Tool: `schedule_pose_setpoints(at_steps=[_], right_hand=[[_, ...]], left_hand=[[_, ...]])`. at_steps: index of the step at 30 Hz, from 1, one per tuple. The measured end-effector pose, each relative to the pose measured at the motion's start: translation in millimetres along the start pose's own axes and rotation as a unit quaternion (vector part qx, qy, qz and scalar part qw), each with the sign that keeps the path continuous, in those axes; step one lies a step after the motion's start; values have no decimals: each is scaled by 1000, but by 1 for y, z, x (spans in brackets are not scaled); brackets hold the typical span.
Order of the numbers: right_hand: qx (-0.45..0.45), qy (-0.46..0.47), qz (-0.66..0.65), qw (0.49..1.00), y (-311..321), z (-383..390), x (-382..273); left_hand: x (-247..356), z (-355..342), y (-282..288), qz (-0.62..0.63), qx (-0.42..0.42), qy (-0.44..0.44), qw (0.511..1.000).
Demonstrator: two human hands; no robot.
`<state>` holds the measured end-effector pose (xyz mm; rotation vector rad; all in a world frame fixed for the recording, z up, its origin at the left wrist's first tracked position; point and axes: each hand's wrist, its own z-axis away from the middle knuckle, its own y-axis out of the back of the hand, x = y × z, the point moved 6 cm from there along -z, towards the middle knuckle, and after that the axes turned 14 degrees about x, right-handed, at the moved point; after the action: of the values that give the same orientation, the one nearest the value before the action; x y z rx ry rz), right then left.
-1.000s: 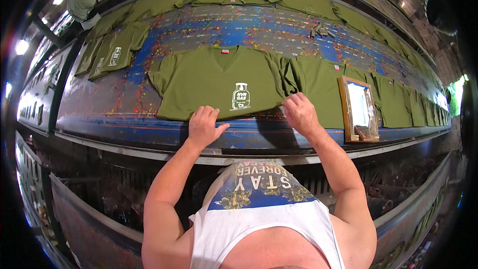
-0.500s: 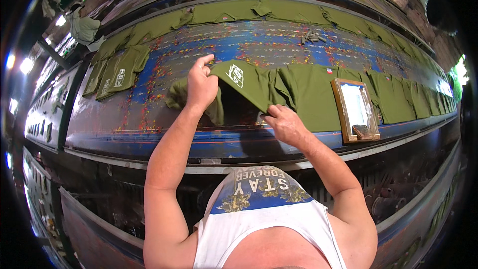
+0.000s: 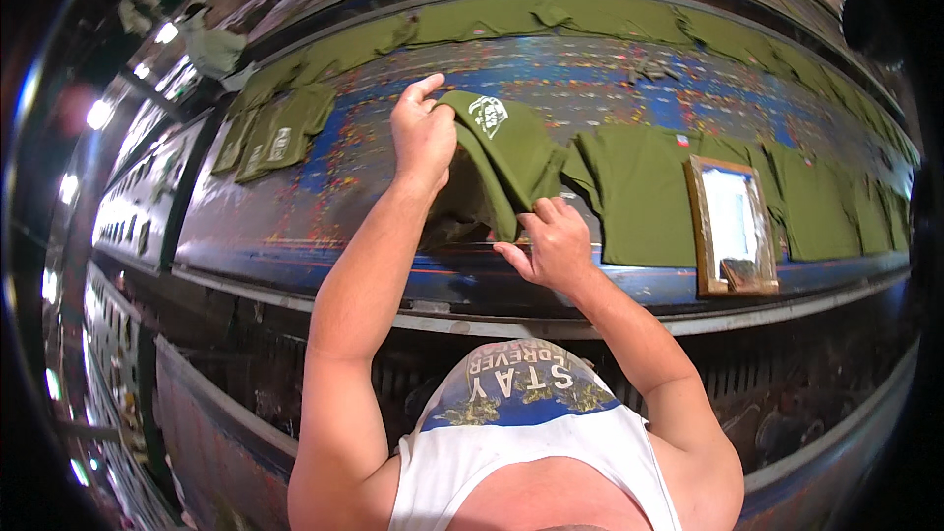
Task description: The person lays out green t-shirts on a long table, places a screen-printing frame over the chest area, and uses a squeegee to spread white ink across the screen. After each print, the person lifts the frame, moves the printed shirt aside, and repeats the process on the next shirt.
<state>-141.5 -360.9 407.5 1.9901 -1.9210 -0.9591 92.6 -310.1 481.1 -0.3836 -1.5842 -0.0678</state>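
An olive-green T-shirt [image 3: 516,143] with a white print hangs lifted above the table, folding over on itself with its lower side drooping. My left hand [image 3: 425,138] is closed on its upper left edge, index finger pointing up. At the shirt's lower right edge is my right hand [image 3: 556,244]; its thumb stands apart from the fingers, which touch or nearly touch the cloth. Right of it, another green T-shirt [image 3: 639,197] lies flat. A wood-framed printing screen [image 3: 733,221] rests on the row of shirts, with a small wooden-handled block [image 3: 739,273] at its near end.
The long table [image 3: 374,172] has a blue and dark, paint-speckled top. Several folded printed shirts [image 3: 280,143] lie at the left, and a row of green garments [image 3: 482,20] runs along the far side. Small dark pieces [image 3: 654,69] lie farther back. A person [image 3: 211,44] stands far left.
The shirt has folded inward and its lower edge has swung right. My right hand's thumb has parted from its fingers. The whole view has shifted slightly, moving the table rightward in the picture.
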Motion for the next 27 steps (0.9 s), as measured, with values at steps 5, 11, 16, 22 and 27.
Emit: schedule_pose_setpoints(at_steps=[5,11,16,22,27], right_hand=[[20,12,42,999,-20,-26,-17],[39,77,-38,996,-24,-78,-34],[38,120,-113,986,-4,-155,-50],[79,131,-117,981,-23,-238,-103],[38,59,-124,990,-110,-277,-110]], left_hand=[[12,-18,33,26,47,-5,999],[50,-55,98,3,69,-43,997],[111,-101,167,-171,-18,-109,979],[150,-158,233,-247,-141,-140,949],[129,-229,270,-294,-166,-91,937]])
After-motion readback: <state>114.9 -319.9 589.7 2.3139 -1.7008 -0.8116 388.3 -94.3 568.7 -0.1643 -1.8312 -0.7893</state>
